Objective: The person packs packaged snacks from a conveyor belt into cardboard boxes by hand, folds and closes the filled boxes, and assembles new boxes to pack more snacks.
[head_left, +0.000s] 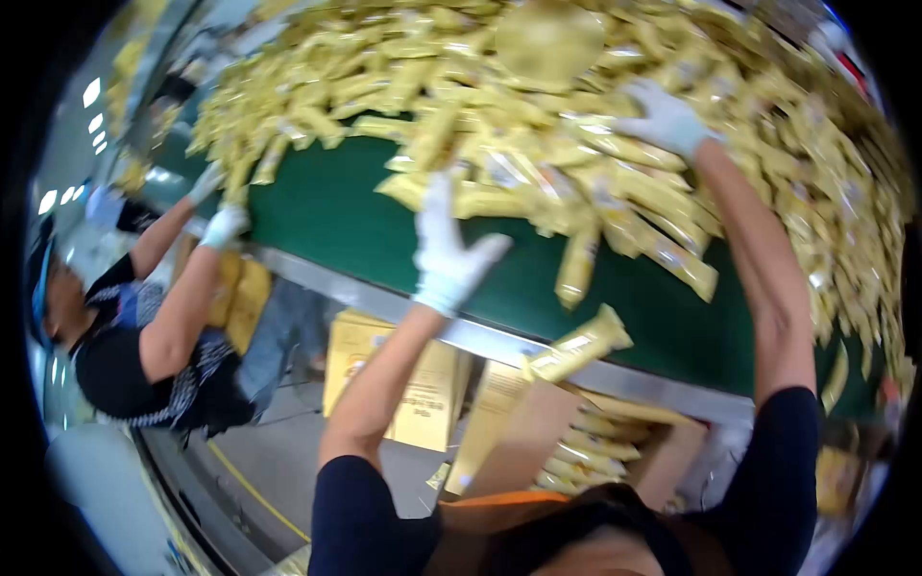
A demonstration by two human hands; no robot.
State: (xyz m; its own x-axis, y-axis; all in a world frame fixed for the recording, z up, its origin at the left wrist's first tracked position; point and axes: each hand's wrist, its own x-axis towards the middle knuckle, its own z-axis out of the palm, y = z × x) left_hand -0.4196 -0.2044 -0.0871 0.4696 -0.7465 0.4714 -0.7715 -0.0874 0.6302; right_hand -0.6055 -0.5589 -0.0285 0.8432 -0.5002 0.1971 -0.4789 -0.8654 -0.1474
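Observation:
My left hand (451,248), in a white glove, has its thumb spread away from the fingers. Its fingertips meet the near edge of a heap of yellow wrapped packets (499,168), and nothing is gripped in it. Farther back on the right, my right hand (666,120), also gloved, rests on the heap with fingers stretched out; their undersides are hidden. Between the hands, several packets slope toward me on a green conveyor belt (327,206). One packet (579,346) lies across the belt's metal rim, above a carton.
An open carton (523,437) below the rim holds several packets in rows. Beside it stands a yellow printed carton (413,384). At left, a co-worker (144,336) reaches onto the belt with gloved hands. The metal rim (355,293) runs along the belt's near side.

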